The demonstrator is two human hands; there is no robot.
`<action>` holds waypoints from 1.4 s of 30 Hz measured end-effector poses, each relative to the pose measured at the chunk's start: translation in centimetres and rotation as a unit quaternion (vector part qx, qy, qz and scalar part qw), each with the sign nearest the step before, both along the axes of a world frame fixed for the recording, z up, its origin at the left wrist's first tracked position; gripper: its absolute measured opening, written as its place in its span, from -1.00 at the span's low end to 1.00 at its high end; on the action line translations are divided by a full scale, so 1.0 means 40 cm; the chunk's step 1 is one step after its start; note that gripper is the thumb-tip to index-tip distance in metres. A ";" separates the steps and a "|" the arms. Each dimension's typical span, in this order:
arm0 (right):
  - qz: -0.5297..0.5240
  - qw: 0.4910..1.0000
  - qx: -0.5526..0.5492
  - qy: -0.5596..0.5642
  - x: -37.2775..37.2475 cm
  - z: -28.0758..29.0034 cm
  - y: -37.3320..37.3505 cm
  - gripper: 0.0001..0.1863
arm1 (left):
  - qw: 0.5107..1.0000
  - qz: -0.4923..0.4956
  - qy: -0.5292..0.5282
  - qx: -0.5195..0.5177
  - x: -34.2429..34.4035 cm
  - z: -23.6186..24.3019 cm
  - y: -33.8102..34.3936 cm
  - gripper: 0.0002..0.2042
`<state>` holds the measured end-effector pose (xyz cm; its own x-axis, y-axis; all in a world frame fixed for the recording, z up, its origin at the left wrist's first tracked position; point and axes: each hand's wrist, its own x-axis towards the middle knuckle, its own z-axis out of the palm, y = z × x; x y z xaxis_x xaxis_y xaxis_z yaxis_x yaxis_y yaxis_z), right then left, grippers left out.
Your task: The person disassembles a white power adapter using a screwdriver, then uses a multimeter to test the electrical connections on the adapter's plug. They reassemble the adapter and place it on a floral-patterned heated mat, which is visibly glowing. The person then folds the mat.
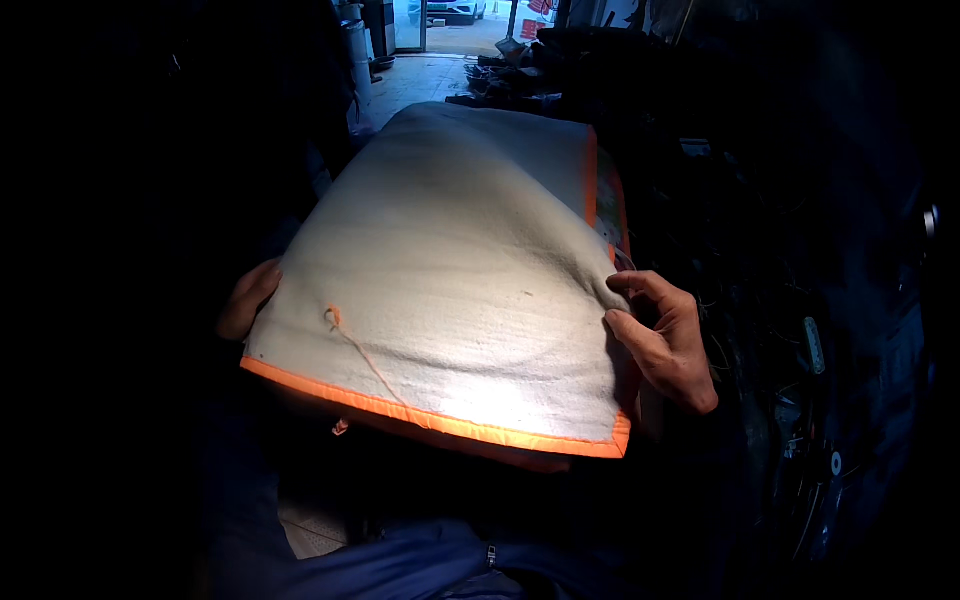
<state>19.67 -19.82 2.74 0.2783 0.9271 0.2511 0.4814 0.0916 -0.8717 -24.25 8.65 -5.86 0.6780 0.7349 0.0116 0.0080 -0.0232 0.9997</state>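
Observation:
A large cream, felt-like cloth (450, 270) with an orange edging lies draped in front of me. A short orange thread (365, 355) hangs loose on its near left part. My right hand (665, 340) pinches the cloth's right edge between thumb and index finger, and folds run in from that spot. At the left edge, my left hand (250, 300) touches the cloth. Its fingertips are hidden there, so its grip cannot be made out. Past my right hand, a patterned layer (609, 200) with orange edging shows under the cloth.
Dark, cluttered items (510, 75) are heaped beyond the cloth on the right. Farther off, a lit floor (420, 85) leads to a glass doorway, with a white car (450, 10) outside. Small objects (812, 345) lie in shadow at right. My blue clothing (400, 565) shows below.

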 end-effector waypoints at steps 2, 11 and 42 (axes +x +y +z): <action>-0.050 0.971 0.003 -0.233 0.039 -0.130 0.014 -0.65 | 1.000 -0.008 0.028 -0.011 0.030 0.002 0.003 -0.33; -0.062 0.868 -0.040 -0.491 -0.034 -0.014 0.022 -0.54 | 0.996 -0.038 0.010 -0.074 0.065 0.082 -0.107 -0.17; 0.024 0.889 0.025 -0.456 0.060 -0.108 0.318 -0.40 | 0.950 0.098 -0.258 -0.148 0.385 -0.022 -0.584 -0.77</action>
<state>22.06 -7.11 -1.57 -0.1011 0.9140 0.3929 0.9809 0.1576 -0.1141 -8.84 -14.72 -6.72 0.4874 0.8696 0.0783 -0.5088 0.2101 0.8349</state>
